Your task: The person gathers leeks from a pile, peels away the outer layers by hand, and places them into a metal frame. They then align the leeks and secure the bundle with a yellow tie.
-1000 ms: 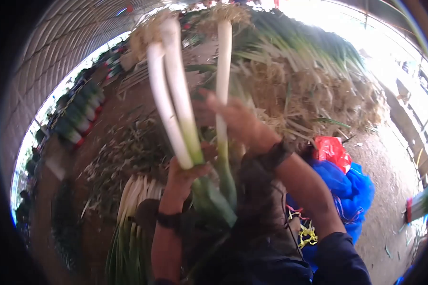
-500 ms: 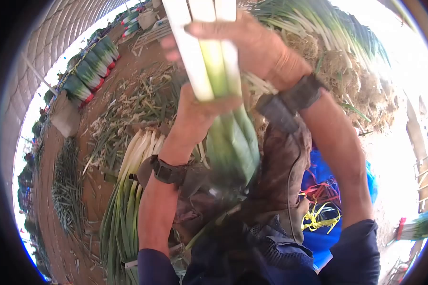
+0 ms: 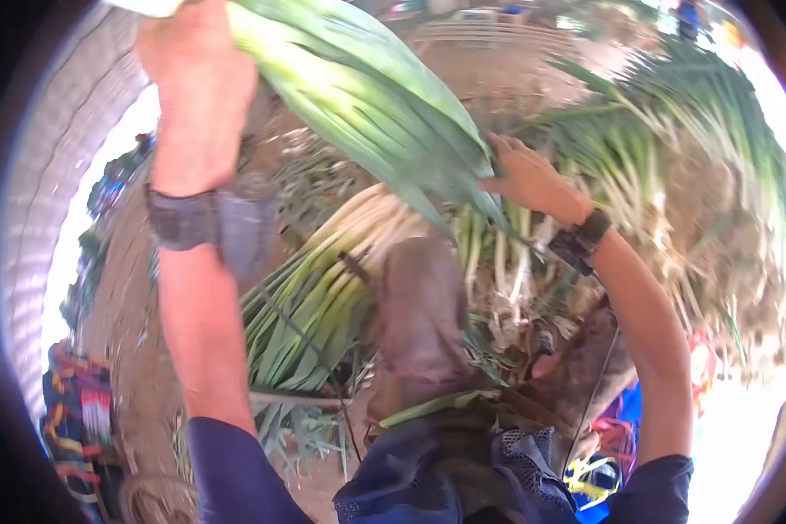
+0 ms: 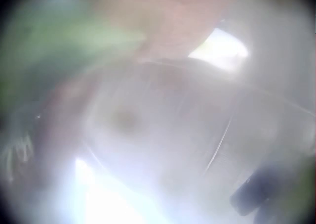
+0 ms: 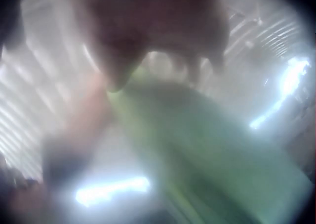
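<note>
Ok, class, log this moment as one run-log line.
left hand: grips leeks | right hand: open, at leaf tips | second bundle: beside knee

Left hand (image 3: pixel 196 70) reaching far forward, back of hand showing. Right hand (image 3: pixel 537 182) nearer body, fingers extended leftward.

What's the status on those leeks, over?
Left grip closed round leeks. Right grip open, at their leaf tips. Nothing visible blocking either hand.
</note>
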A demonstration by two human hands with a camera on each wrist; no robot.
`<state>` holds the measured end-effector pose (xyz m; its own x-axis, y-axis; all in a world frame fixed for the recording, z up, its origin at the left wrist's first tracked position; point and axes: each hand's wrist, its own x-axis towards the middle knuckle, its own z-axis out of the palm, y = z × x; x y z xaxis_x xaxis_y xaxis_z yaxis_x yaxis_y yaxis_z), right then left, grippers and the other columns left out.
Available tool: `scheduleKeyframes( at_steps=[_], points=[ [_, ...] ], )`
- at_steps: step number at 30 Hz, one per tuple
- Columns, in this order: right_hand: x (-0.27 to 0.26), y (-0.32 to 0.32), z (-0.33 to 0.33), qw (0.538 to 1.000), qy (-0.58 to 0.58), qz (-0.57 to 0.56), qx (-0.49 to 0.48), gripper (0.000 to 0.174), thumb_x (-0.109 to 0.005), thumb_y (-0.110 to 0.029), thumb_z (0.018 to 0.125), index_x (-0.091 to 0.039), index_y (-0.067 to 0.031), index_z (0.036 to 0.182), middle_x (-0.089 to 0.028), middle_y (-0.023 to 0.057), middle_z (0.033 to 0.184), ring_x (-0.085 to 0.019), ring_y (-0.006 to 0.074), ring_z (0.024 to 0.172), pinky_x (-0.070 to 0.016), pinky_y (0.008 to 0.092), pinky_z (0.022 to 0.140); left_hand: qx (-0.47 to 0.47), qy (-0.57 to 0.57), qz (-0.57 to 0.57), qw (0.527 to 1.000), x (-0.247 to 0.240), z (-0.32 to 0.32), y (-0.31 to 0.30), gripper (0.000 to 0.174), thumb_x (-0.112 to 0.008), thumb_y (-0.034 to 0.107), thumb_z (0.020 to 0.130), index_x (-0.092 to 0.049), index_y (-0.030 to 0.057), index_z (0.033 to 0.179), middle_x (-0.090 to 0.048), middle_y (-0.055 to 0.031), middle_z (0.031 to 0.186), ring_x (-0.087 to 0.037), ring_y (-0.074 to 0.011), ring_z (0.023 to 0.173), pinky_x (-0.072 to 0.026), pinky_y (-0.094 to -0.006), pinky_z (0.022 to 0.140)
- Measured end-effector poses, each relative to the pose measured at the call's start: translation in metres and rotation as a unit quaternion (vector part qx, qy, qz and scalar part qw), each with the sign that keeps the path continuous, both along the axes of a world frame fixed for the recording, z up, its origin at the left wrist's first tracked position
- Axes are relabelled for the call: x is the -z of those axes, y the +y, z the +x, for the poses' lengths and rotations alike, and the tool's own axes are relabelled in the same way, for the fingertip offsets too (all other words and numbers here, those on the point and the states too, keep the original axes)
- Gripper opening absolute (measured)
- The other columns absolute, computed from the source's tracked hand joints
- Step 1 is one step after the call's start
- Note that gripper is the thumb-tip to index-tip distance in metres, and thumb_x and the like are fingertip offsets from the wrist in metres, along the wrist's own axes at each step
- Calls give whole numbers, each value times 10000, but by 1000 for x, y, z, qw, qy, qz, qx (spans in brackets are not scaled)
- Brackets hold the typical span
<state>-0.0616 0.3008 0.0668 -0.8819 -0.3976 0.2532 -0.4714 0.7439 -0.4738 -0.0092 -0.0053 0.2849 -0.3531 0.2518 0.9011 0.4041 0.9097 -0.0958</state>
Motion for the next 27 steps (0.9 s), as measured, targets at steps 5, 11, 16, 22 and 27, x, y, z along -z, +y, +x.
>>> scheduleKeyframes(
  at_steps=[5, 11, 16, 22, 27],
  points=[
    [36, -39, -69, 995, -27, -42, -86, 727, -712, -383, 865, -477, 17, 1424, -498, 263, 1421, -476, 371, 1331, -367, 420, 1115, -386, 119, -189, 895, -76, 85, -117, 423, -620, 164, 922, -646, 154, 1345, -637, -69, 1359, -616, -187, 1183, -437, -288, 1048],
    [48, -105, -91, 975, -149, -44, -161, 550, -700, -323, 820, -636, 12, 1251, -647, 252, 1204, -603, 374, 1169, -460, 418, 1014, -375, -8, 34, 926, -115, 174, -231, 472, -622, 250, 941, -594, 80, 1380, -696, -123, 1233, -672, -218, 1086, -496, -325, 951],
    [142, -130, -116, 978, -106, -27, -176, 504, -687, -306, 824, -655, 24, 1203, -670, 247, 1139, -643, 375, 1079, -493, 420, 955, -574, -16, 73, 815, -20, 145, -229, 405, -639, 193, 926, -618, 132, 1326, -724, -188, 1017, -716, -284, 923, -548, -391, 804],
    [180, -172, -132, 974, -142, -17, -174, 483, -663, -357, 877, -663, 24, 1173, -666, 244, 1134, -617, 396, 1091, -472, 437, 970, -409, -171, -158, 882, 135, 115, -330, 497, -640, -53, 745, -646, 58, 1230, -698, -222, 1036, -685, -399, 890, -541, -472, 793],
    [208, -247, -164, 980, -55, -23, -190, 443, -604, -403, 929, -680, -1, 1098, -680, 218, 1079, -625, 381, 1038, -480, 460, 904, -345, -365, -21, 864, 240, 54, -326, 501, -626, -69, 717, -633, 71, 1198, -695, -218, 986, -657, -435, 917, -517, -488, 790]
  ],
)
